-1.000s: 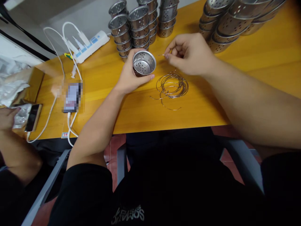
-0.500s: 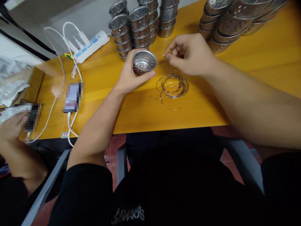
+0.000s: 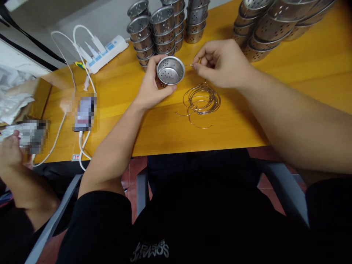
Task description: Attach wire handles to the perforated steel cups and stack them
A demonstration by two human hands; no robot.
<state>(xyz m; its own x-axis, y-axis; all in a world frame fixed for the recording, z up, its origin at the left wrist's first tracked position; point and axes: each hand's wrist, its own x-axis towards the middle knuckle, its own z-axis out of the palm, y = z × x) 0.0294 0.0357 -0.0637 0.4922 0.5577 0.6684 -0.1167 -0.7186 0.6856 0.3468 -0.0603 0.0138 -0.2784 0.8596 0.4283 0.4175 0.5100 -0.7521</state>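
Note:
A perforated metal cup is gripped round its side by my left hand, its mouth tilted toward me. To its right, my right hand pinches a thin piece of wire between thumb and forefinger. The wire's free end points left at the cup's rim; I cannot tell whether it touches. Below my right hand, a loose heap of curved wire rings lies on the table.
Stacks of perforated cups stand behind my left hand, with more stacks at the back right. To the left are a power strip, a phone and white cables. Another person's hand is at the far left.
The cup has turned a little in my left hand and shifted slightly right, showing more of its base. My right hand has stayed in place. The other person's hand has drawn back left.

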